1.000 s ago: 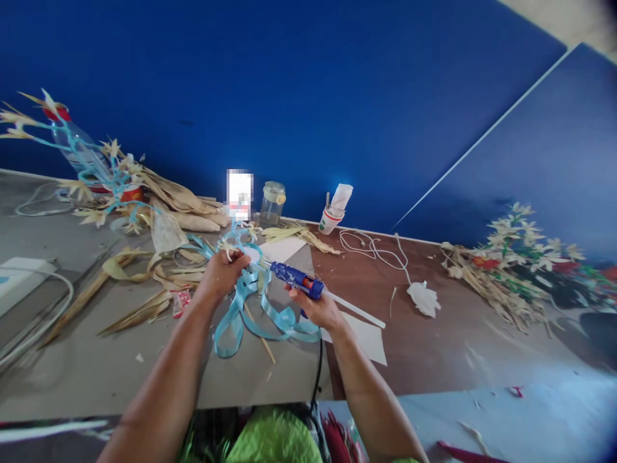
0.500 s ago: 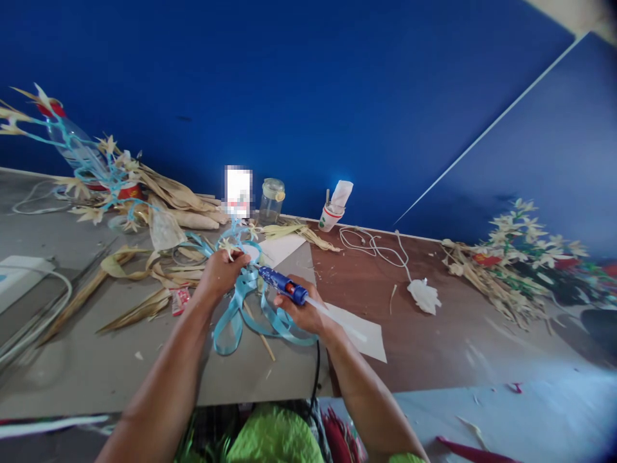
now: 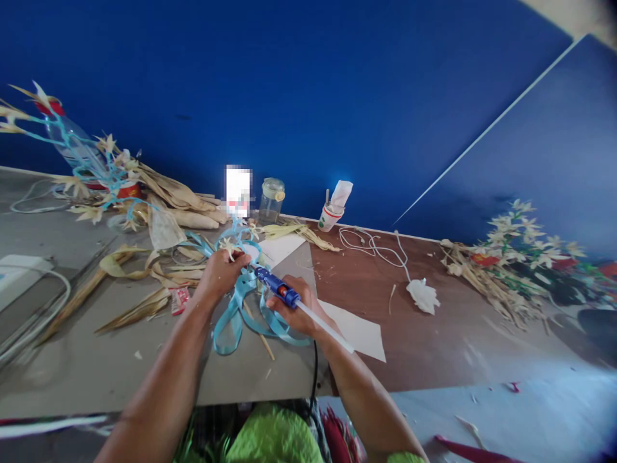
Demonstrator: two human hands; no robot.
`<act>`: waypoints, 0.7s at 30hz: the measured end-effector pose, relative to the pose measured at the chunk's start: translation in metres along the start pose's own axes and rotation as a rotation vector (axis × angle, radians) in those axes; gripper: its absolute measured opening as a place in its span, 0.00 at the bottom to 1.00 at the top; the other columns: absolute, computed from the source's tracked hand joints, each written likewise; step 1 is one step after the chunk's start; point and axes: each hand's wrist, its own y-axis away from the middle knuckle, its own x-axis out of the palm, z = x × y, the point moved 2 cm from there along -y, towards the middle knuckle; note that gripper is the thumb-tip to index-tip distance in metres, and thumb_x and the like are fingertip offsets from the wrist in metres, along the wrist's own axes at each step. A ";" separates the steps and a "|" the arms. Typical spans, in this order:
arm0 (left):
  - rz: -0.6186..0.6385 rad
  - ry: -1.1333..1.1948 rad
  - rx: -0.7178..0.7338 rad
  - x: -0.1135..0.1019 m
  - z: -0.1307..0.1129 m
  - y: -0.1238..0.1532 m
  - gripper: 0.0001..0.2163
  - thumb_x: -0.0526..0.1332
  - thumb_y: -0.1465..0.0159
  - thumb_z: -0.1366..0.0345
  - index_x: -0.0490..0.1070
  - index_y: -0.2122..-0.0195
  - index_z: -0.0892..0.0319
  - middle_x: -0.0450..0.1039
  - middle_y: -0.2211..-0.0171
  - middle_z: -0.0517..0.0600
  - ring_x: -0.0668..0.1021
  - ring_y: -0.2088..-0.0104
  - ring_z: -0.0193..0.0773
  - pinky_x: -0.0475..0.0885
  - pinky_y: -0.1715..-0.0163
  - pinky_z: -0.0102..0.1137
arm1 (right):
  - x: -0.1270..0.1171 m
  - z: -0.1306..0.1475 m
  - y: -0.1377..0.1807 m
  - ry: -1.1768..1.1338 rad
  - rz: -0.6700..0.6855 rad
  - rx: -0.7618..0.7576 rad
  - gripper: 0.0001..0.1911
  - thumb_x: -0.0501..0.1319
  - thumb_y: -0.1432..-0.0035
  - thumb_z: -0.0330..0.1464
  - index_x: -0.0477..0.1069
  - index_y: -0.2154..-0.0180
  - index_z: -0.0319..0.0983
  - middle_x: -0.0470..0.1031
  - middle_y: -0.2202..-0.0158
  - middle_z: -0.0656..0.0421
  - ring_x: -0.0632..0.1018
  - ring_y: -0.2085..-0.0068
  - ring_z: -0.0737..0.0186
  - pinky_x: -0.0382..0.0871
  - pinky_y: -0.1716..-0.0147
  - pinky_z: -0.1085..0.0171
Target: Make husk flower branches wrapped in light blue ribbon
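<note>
My left hand (image 3: 222, 273) is closed in a pinch at the blue ribbon (image 3: 230, 337), which hangs from the fingers and loops over the table. A pale husk flower (image 3: 228, 245) and blue-wrapped stems (image 3: 236, 226) show just above those fingertips; what exactly lies between them is partly hidden. In my right hand (image 3: 301, 308) is a blue hot glue gun (image 3: 277, 285), a long clear glue stick (image 3: 328, 325) jutting from its back. Its nozzle points left, close to the left fingertips. Behind the nozzle lies a white round piece (image 3: 251, 251).
Dried corn husks (image 3: 168, 193) and a plastic bottle (image 3: 77, 148) with husk flowers lie at left. A glass jar (image 3: 272, 199), a paper cup (image 3: 330, 217) and a white cable (image 3: 376, 247) line the back. White paper (image 3: 359, 331) lies right; a flower bunch (image 3: 525, 247) stands far right.
My right hand has shifted slightly left and up with the glue gun, bringing the nozzle nearer to my left fingertips. My left hand has stayed in place.
</note>
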 end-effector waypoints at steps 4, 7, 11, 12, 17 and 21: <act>-0.004 0.025 0.022 0.002 0.004 -0.002 0.13 0.56 0.47 0.56 0.67 0.80 0.62 0.60 0.85 0.43 0.62 0.81 0.31 0.56 0.80 0.27 | 0.002 -0.001 0.000 0.010 -0.004 -0.015 0.20 0.52 0.43 0.49 0.56 0.76 0.41 0.62 0.78 0.61 0.65 0.75 0.65 0.58 0.70 0.64; 0.003 0.040 0.041 0.003 0.007 -0.003 0.13 0.56 0.47 0.56 0.66 0.81 0.61 0.59 0.85 0.43 0.61 0.82 0.31 0.55 0.80 0.27 | 0.003 -0.002 0.000 0.036 0.003 -0.022 0.21 0.52 0.43 0.49 0.56 0.76 0.41 0.62 0.78 0.61 0.65 0.76 0.66 0.57 0.69 0.65; -0.004 0.047 0.028 0.002 0.009 -0.003 0.13 0.56 0.47 0.56 0.66 0.80 0.61 0.59 0.85 0.43 0.61 0.82 0.31 0.55 0.80 0.27 | 0.003 -0.003 0.002 0.067 0.006 -0.049 0.19 0.53 0.42 0.47 0.57 0.76 0.40 0.63 0.78 0.62 0.65 0.75 0.66 0.57 0.68 0.65; -0.008 0.054 0.025 0.002 0.010 -0.004 0.13 0.57 0.47 0.56 0.66 0.80 0.61 0.59 0.85 0.43 0.61 0.82 0.31 0.56 0.80 0.27 | 0.002 -0.003 0.003 0.070 0.006 -0.057 0.19 0.53 0.42 0.47 0.57 0.76 0.40 0.63 0.77 0.62 0.66 0.75 0.66 0.58 0.68 0.64; -0.005 0.054 0.017 0.003 0.013 -0.005 0.14 0.57 0.46 0.56 0.65 0.80 0.61 0.58 0.86 0.42 0.60 0.83 0.30 0.55 0.80 0.27 | -0.002 -0.002 0.003 0.081 -0.034 -0.063 0.19 0.53 0.42 0.47 0.56 0.76 0.40 0.63 0.78 0.61 0.65 0.75 0.66 0.59 0.68 0.64; -0.004 0.056 0.019 0.003 0.011 -0.004 0.13 0.57 0.46 0.56 0.64 0.80 0.61 0.57 0.85 0.42 0.60 0.82 0.29 0.54 0.81 0.27 | 0.001 -0.002 0.002 0.104 -0.015 -0.101 0.19 0.53 0.42 0.47 0.57 0.76 0.40 0.64 0.77 0.61 0.66 0.75 0.67 0.59 0.67 0.64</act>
